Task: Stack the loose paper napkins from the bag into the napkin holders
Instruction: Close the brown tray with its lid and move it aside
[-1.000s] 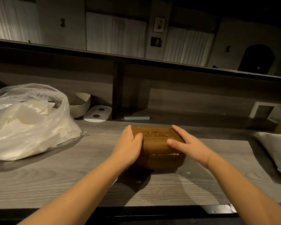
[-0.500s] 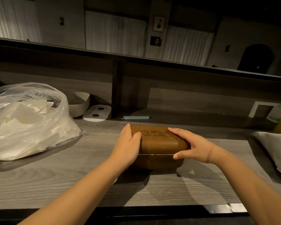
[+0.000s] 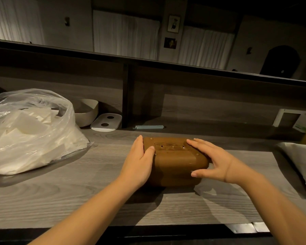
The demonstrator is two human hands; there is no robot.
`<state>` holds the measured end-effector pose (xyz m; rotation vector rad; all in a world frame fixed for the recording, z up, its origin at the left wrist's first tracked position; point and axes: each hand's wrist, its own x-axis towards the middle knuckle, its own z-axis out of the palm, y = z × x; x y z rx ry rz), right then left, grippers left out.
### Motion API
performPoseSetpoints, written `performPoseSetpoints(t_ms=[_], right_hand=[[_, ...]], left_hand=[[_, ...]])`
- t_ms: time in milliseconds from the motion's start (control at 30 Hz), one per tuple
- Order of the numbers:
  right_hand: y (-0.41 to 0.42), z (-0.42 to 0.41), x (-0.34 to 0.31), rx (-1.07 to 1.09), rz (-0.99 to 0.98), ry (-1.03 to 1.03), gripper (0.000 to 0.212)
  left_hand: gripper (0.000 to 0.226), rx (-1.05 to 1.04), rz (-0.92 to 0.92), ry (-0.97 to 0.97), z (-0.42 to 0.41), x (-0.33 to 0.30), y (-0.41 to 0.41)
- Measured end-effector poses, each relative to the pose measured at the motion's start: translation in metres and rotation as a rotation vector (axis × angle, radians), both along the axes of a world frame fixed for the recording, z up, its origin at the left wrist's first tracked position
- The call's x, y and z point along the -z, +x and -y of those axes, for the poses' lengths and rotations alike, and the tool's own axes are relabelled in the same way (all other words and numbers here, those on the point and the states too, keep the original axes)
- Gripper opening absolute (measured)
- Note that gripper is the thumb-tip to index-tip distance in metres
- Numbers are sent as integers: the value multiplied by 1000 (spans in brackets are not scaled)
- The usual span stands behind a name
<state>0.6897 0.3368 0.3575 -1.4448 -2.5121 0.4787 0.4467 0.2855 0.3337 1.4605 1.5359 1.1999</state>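
Both hands flank the brown napkin holder (image 3: 175,160) at frame centre: left hand (image 3: 139,162) wraps its left end, right hand (image 3: 213,162) cups the right with fingers spread. The napkin bag (image 3: 30,129) waits at left. Best move: steady the base and lift the lid evenly.

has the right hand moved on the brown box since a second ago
Yes. The right hand has slid from the top of the brown napkin holder toward its right end, away from the clear bag, fingers on the lid and thumb low.
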Motion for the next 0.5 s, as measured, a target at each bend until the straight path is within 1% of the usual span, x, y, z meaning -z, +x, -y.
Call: performPoseSetpoints(t_ms=[133, 267, 333, 500], right_hand=[[0, 2, 0, -11, 44, 7, 85], [2, 9, 0, -18, 5, 13, 83], [4, 11, 1, -22, -66, -3, 83], [8, 10, 4, -50, -314, -99, 77]], left_hand=[[61, -1, 3, 1, 0, -3, 0], [61, 3, -9, 12, 3, -2, -1], [61, 5, -4, 11, 6, -1, -2], [60, -5, 34, 5, 9, -5, -2]])
